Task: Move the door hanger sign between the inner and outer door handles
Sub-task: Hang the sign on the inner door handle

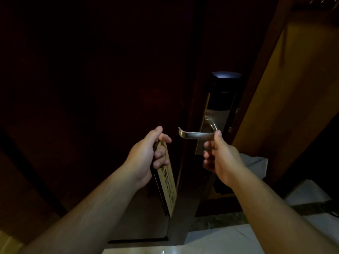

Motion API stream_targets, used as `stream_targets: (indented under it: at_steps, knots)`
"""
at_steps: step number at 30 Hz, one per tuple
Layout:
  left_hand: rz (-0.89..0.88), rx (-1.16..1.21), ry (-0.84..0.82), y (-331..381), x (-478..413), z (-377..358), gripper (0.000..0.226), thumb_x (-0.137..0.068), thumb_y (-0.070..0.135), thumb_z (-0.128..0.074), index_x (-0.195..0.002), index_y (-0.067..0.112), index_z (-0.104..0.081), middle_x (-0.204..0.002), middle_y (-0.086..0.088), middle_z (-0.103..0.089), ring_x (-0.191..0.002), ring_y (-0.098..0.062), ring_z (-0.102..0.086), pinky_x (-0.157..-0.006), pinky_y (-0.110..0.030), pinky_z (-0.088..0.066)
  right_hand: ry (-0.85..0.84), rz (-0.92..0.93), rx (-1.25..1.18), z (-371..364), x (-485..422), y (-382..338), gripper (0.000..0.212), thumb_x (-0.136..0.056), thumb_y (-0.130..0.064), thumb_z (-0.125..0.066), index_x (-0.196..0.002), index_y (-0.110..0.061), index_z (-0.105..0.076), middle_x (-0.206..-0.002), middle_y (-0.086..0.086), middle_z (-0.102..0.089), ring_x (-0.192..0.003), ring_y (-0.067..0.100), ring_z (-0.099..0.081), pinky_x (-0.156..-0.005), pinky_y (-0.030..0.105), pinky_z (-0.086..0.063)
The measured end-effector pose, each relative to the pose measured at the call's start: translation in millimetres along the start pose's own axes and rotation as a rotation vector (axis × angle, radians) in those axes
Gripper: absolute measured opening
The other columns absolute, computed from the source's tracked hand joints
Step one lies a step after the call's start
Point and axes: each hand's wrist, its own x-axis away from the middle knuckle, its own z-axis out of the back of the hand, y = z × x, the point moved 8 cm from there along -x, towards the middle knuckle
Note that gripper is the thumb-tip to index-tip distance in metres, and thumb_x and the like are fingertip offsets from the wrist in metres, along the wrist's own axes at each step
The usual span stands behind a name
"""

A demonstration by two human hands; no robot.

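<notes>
A dark wooden door [225,43] is seen from above, with a tan panel [293,88] to its right and pale floor [229,241] below. The area left of the door is too dim to be made out.

A black card-reader housing [224,85] is mounted on the door above a metal lock plate [211,114]. From the plate, a brushed metal lever handle [194,135] projects to the left, and nothing hangs on it. The card reader suggests the outer side of the door, though this cannot be confirmed.

The door hanger sign [167,184], a long tan card with dark print, is held off the handle, to its lower left and apart from it. It hangs downward and is gripped near its top by the left hand [146,154], with the thumb above and the fingers wrapped around its edge.

The right hand [222,156] is placed at the handle's bend. Its thumb is laid against the lever and its fingers are curled below it; whether anything is gripped cannot be told.

The step in hand is judged to be the transfer itself, with the sign lifted free and not yet hung. For the next move, the sign's top opening would need to be raised to the lever's free end, slipped over it and slid toward the plate, with the right hand kept out of the way.
</notes>
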Motion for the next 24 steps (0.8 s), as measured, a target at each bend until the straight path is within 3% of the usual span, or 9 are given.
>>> stream_targets:
  at_steps: [4, 10, 16, 20, 24]
  knots:
    - [-0.008, 0.105, -0.028, 0, 28, 0, 0.036, -0.095, 0.047, -0.046, -0.095, 0.014, -0.061, -0.057, 0.004, -0.03, -0.046, -0.012, -0.029, -0.071, -0.035, -0.044, -0.13, 0.047, 0.161, -5, 17, 9, 0.039, -0.096, -0.05, -0.051, -0.099, -0.015, -0.068, -0.069, -0.001, -0.059, -0.071, 0.018, -0.058, -0.073, 0.034, -0.05]
    - [-0.075, 0.424, 0.089, 10, 46, 10, 0.032, -0.095, 0.041, -0.047, -0.078, 0.018, -0.061, -0.049, 0.008, -0.028, -0.039, -0.009, -0.027, -0.062, -0.03, -0.04, -0.227, 0.237, 0.4, -13, 39, 8, 0.027, -0.093, -0.052, -0.054, -0.093, -0.031, -0.07, -0.079, -0.008, -0.061, -0.084, 0.018, -0.063, -0.083, 0.039, -0.054]
    - [-0.203, 0.466, 0.247, 18, 64, 19, 0.032, -0.097, 0.039, -0.044, -0.074, 0.02, -0.056, -0.049, 0.01, -0.025, -0.039, -0.009, -0.023, -0.058, -0.028, -0.04, -0.29, 0.422, 0.635, -25, 59, -6, 0.012, -0.091, -0.043, -0.06, -0.101, -0.038, -0.063, -0.099, -0.013, -0.065, -0.09, -0.003, -0.064, -0.068, 0.018, -0.052]
    - [-0.217, 0.525, 0.28, 18, 67, 25, 0.032, -0.095, 0.041, -0.046, -0.074, 0.021, -0.057, -0.049, 0.01, -0.025, -0.038, -0.008, -0.023, -0.058, -0.028, -0.04, -0.392, 0.479, 0.886, -33, 57, 5, 0.057, -0.079, -0.054, -0.07, -0.13, -0.045, -0.047, -0.126, -0.022, -0.045, -0.118, -0.004, -0.042, -0.09, 0.018, -0.043]
    - [-0.223, 0.543, 0.247, 17, 67, 21, 0.032, -0.094, 0.042, -0.047, -0.075, 0.02, -0.058, -0.048, 0.01, -0.026, -0.038, -0.007, -0.023, -0.057, -0.027, -0.039, -0.505, 0.451, 1.001, -44, 55, 17, 0.09, -0.066, -0.059, -0.079, -0.142, -0.044, -0.034, -0.132, -0.024, -0.038, -0.123, -0.003, -0.035, -0.094, 0.019, -0.04]
